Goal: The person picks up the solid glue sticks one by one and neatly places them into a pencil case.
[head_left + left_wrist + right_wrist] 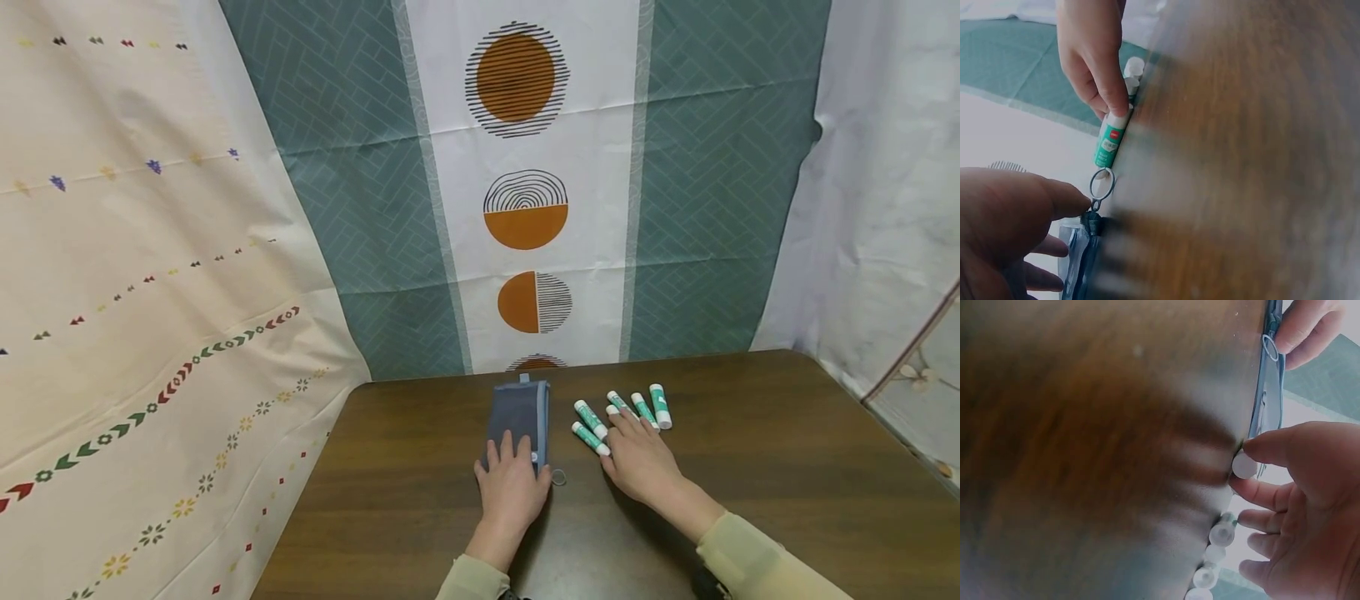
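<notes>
My left hand [512, 492] rests on the lower part of a dark blue zip pouch [516, 410], its fingers spread and fairly straight. At the pouch's near right corner lies a metal ring [558, 477], close to my left thumb in the left wrist view. My right hand [643, 460] pinches the near end of a white and green glue stick [588, 437] between thumb and index finger, as the right wrist view shows at its white end [1244, 465]. Its other fingers reach over several more glue sticks [660, 407] lying side by side on the table.
The brown wooden table [420, 517] runs back to a green and white patterned cloth [540, 167] hanging behind it. Embroidered cream cloth [150, 333] hangs at the left, and whitish cloth [885, 208] at the right.
</notes>
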`<state>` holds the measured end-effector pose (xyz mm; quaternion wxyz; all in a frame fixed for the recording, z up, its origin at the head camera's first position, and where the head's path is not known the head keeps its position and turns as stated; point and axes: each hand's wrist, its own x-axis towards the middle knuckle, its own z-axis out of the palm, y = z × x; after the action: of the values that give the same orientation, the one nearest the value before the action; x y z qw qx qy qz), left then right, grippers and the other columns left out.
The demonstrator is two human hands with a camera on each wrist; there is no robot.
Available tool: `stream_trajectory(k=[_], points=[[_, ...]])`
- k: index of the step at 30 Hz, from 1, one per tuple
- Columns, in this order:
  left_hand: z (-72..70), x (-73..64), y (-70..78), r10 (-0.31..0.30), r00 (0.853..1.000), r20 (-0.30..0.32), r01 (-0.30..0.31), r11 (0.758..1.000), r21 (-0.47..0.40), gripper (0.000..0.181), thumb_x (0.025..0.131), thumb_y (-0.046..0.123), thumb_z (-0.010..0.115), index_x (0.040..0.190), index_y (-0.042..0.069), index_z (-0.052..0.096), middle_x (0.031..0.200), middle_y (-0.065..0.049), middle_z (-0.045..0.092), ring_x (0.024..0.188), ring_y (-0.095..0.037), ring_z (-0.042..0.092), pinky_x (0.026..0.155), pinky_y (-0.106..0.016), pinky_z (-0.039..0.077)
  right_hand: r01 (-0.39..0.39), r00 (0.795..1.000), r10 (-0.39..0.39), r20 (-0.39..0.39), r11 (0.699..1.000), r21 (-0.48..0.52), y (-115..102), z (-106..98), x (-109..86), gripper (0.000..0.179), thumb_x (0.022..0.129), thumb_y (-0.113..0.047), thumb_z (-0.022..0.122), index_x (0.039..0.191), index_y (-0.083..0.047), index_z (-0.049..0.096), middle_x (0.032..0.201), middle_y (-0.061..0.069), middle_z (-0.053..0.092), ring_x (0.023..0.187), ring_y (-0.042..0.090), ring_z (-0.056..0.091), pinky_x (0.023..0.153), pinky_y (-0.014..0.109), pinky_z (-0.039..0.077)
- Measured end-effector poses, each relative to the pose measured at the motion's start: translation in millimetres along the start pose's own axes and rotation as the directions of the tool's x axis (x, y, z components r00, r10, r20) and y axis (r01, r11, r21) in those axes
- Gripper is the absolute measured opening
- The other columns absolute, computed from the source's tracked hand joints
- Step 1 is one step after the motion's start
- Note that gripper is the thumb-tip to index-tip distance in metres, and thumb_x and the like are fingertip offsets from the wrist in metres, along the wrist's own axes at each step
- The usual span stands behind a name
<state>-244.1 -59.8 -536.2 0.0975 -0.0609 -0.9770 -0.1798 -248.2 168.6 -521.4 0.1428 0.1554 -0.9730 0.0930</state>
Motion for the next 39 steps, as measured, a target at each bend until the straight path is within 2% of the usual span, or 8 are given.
stream_trajectory(k=[8, 17, 21, 25, 29, 35, 39], points=[[2.8, 1.0, 2.0, -0.006, 0.999, -0.034, 0.006, 1.000, 0.019, 0.062, 0.099, 0.042, 0.081, 0.148, 0.007, 0.066, 0.161, -0.027, 0.054, 0.151, -0.055, 0.046, 0.110, -0.083, 0.037, 0.007, 0.999, -0.008, -0.041, 1.000, -0.010, 2, 2, -0.5, 0.026, 0.094, -0.014, 0.083, 0.104, 0.004, 0.068, 0.148, 0.030, 0.063, 0.145, 0.050, 0.054, 0.117, 0.066, 0.043], [4.4, 3.0, 3.3, -0.023, 1.000, -0.020, 0.024, 0.999, 0.034, 0.059, 0.099, 0.040, 0.080, 0.147, 0.008, 0.067, 0.159, -0.024, 0.056, 0.150, -0.053, 0.048, 0.110, -0.084, 0.036, 0.025, 0.996, -0.024, -0.085, 1.000, 0.001, 5, 1, -1.8, 0.023, 0.093, -0.012, 0.083, 0.096, 0.001, 0.065, 0.144, 0.030, 0.065, 0.142, 0.052, 0.056, 0.115, 0.065, 0.046], [5.1, 3.1, 3.3, -0.021, 0.999, -0.031, 0.022, 0.999, 0.032, 0.058, 0.099, 0.040, 0.080, 0.145, 0.008, 0.068, 0.158, -0.024, 0.058, 0.149, -0.053, 0.049, 0.110, -0.084, 0.036, 0.069, 0.985, -0.064, -0.161, 0.997, 0.022, 7, 1, -2.3, 0.024, 0.092, -0.010, 0.085, 0.093, -0.002, 0.063, 0.121, 0.022, 0.070, 0.126, 0.047, 0.065, 0.109, 0.061, 0.051], [5.7, 2.0, 2.9, -0.005, 0.998, -0.056, 0.007, 0.999, 0.036, 0.055, 0.099, 0.038, 0.080, 0.143, 0.008, 0.069, 0.156, -0.024, 0.060, 0.147, -0.053, 0.051, 0.108, -0.085, 0.038, 0.111, 0.968, -0.097, -0.232, 0.993, 0.048, 9, -1, -2.5, 0.025, 0.090, -0.007, 0.087, 0.091, -0.005, 0.062, 0.098, 0.010, 0.063, 0.100, 0.035, 0.065, 0.095, 0.054, 0.056], [5.6, 0.5, 2.1, 0.007, 0.997, -0.072, -0.004, 0.999, 0.035, 0.053, 0.098, 0.037, 0.080, 0.142, 0.007, 0.070, 0.154, -0.024, 0.061, 0.146, -0.053, 0.052, 0.107, -0.085, 0.039, 0.113, 0.967, -0.091, -0.236, 0.991, 0.077, 10, -2, -4.0, 0.025, 0.091, -0.006, 0.087, 0.091, -0.006, 0.062, 0.095, 0.007, 0.061, 0.092, 0.031, 0.062, 0.088, 0.051, 0.056], [4.7, -1.1, 1.7, 0.009, 0.996, -0.088, -0.008, 1.000, 0.014, 0.049, 0.098, 0.034, 0.080, 0.138, 0.007, 0.071, 0.153, -0.024, 0.061, 0.144, -0.053, 0.053, 0.106, -0.085, 0.039, 0.088, 0.973, -0.062, -0.225, 0.990, 0.108, 11, -3, -4.4, 0.026, 0.092, -0.007, 0.088, 0.094, -0.005, 0.063, 0.097, 0.007, 0.062, 0.096, 0.031, 0.063, 0.090, 0.051, 0.056], [3.3, -1.5, 1.5, 0.024, 0.992, -0.127, -0.024, 1.000, -0.002, 0.039, 0.097, 0.029, 0.081, 0.127, 0.006, 0.073, 0.150, -0.024, 0.064, 0.141, -0.052, 0.056, 0.104, -0.084, 0.042, 0.076, 0.975, -0.046, -0.218, 0.989, 0.127, 11, -3, -3.1, 0.027, 0.091, -0.008, 0.089, 0.095, -0.007, 0.063, 0.098, 0.006, 0.062, 0.096, 0.030, 0.063, 0.089, 0.050, 0.056]])
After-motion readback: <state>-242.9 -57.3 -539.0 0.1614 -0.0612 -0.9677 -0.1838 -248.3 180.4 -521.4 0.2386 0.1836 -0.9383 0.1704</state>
